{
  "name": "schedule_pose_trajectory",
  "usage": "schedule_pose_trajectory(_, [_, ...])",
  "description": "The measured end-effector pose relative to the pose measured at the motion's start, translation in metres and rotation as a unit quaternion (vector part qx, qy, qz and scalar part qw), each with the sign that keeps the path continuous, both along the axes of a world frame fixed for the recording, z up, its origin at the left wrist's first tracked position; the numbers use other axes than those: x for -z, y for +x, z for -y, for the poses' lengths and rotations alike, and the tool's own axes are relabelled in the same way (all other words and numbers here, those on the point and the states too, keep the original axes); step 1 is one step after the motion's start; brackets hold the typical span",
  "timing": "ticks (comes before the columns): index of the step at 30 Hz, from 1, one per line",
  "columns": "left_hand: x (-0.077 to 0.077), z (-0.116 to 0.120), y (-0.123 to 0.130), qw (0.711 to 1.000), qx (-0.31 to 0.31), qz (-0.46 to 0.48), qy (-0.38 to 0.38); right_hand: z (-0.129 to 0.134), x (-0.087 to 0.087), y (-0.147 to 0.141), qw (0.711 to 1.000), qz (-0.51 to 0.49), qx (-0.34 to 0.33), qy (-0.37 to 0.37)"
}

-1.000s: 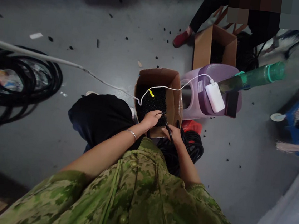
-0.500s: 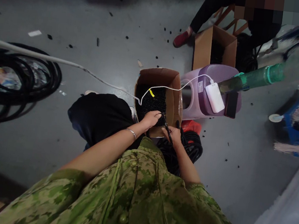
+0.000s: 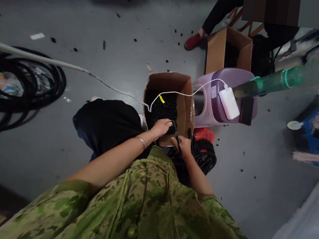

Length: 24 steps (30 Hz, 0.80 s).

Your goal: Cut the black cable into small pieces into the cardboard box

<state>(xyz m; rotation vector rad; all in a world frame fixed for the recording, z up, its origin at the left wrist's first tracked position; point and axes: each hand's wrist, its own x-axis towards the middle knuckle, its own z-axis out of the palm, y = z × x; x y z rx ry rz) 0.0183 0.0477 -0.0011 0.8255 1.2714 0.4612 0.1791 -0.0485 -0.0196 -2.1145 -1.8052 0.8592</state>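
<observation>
Student: How are the hands set?

Instructor: The left hand (image 3: 161, 127) is pinched shut above the near edge of the carton (image 3: 185, 111); what it grips cannot be told. The right hand (image 3: 184, 146), at the near right corner, closes round a slender dark tool (image 3: 177, 137), tip beside the left fingers.

Student: Good practice?

Instructor: Pinch steadily, fingertips clear of the tip, over the black pieces (image 3: 165, 108).
</observation>
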Motion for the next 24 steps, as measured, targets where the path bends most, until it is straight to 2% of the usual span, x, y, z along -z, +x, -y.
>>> schedule_pose_trajectory(8, [-0.002,-0.002,0.001,0.997,0.001,-0.008,-0.077,0.007,0.011,-0.001,0.999,-0.005,0.026,-0.024])
schedule_pose_trajectory(15, [-0.006,-0.001,0.002,0.997,0.014,-0.016,-0.069,0.011,0.002,0.005,0.98,-0.158,0.054,-0.111])
schedule_pose_trajectory(20, [-0.01,-0.002,0.002,0.997,0.029,-0.006,-0.071,0.001,-0.002,0.011,0.981,-0.152,0.028,-0.117])
schedule_pose_trajectory(24, [-0.016,-0.003,0.0,0.993,0.036,0.052,-0.105,-0.005,-0.002,0.015,0.981,-0.159,0.025,-0.11])
